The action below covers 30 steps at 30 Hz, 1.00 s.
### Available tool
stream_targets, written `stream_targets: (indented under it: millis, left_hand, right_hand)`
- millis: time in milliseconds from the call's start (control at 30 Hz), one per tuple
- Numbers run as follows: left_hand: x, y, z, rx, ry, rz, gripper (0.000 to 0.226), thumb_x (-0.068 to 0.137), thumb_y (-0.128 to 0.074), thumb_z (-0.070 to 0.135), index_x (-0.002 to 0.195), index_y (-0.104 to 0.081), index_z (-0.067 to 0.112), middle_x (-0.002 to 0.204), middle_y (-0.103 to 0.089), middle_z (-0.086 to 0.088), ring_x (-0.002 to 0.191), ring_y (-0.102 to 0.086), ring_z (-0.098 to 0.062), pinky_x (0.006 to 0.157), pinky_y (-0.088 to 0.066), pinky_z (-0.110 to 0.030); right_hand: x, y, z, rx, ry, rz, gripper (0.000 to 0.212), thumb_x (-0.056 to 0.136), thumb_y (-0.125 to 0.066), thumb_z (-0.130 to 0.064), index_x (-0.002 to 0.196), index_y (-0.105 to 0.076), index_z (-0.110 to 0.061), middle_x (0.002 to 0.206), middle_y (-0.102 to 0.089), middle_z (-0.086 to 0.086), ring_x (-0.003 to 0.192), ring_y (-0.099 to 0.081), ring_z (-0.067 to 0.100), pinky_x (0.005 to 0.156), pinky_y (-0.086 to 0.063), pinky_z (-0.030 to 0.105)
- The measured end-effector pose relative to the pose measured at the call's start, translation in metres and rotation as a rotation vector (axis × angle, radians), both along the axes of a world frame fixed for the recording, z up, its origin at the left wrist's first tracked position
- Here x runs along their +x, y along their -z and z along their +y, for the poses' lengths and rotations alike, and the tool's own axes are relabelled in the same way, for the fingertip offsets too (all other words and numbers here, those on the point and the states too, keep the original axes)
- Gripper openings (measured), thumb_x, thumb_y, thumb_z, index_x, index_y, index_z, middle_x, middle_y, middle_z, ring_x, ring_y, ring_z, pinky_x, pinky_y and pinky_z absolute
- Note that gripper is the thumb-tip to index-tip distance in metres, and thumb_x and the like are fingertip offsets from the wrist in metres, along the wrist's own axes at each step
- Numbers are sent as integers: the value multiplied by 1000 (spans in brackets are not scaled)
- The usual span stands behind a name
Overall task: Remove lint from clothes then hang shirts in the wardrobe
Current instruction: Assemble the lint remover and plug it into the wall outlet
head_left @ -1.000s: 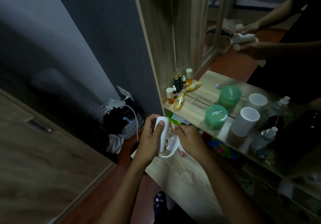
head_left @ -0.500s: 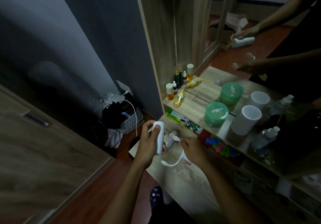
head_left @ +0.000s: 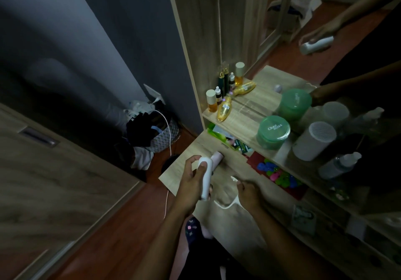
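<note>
White cover [head_left: 230, 201] now pulled farther off lint roller [head_left: 206, 175].

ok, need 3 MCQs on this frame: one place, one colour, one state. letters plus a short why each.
1. Where does the green jar stand?
A. on the shelf beside the mirror
B. on the floor
C. in the laundry basket

2. What colour is the lint roller handle?
A. red
B. white
C. black

3. What is the left hand doing?
A. hanging empty
B. gripping the lint roller handle
C. resting on the shelf

Answers: 1 A, it sits on the wooden shelf at the mirror. 2 B, the handle is plainly white. 3 B, the fingers wrap it.
</note>
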State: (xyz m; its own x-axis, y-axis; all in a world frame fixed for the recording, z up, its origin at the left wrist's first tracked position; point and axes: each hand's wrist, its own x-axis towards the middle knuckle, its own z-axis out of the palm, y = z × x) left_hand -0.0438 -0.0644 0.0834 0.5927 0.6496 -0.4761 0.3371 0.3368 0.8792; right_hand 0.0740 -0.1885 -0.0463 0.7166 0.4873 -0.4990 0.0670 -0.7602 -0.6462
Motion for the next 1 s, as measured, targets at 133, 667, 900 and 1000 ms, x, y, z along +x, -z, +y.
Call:
stream_targets:
  millis: [133,667,900,1000]
  left_hand:
    - [3,1,-1,-24,16,16,21,100,-54,32,119,-49,39,99,-62,-25,56,-59,-31,44,-50,-31]
    - [19,21,8,-86,66,59,28,99,-55,32,127,-52,36,109,-62,-31,66,-61,-30,52,-54,-33]
    - [28,28,10,-44,94,72,27,101,-52,26,126,-58,36,100,-67,9,73,-65,-22,57,-55,-33]
    - [32,30,13,-56,140,62,29,102,-50,25,114,-62,48,93,-73,15,66,-66,-16,57,-53,-31]
  right_hand:
    - [-2,8,3,-13,10,7,36,101,-46,-19,105,-69,8,105,-71,24,98,-67,30,73,-43,27]
    - [29,-14,24,341,222,223,23,92,-62,-25,101,-71,-7,89,-73,4,87,-68,22,74,-53,33]
    - [38,-58,47,577,90,583,30,86,-67,-42,108,-73,-22,100,-76,6,95,-71,25,85,-55,41]
    - [44,-54,52,583,71,596,23,88,-67,-27,107,-74,-16,102,-76,5,97,-70,19,80,-53,33]
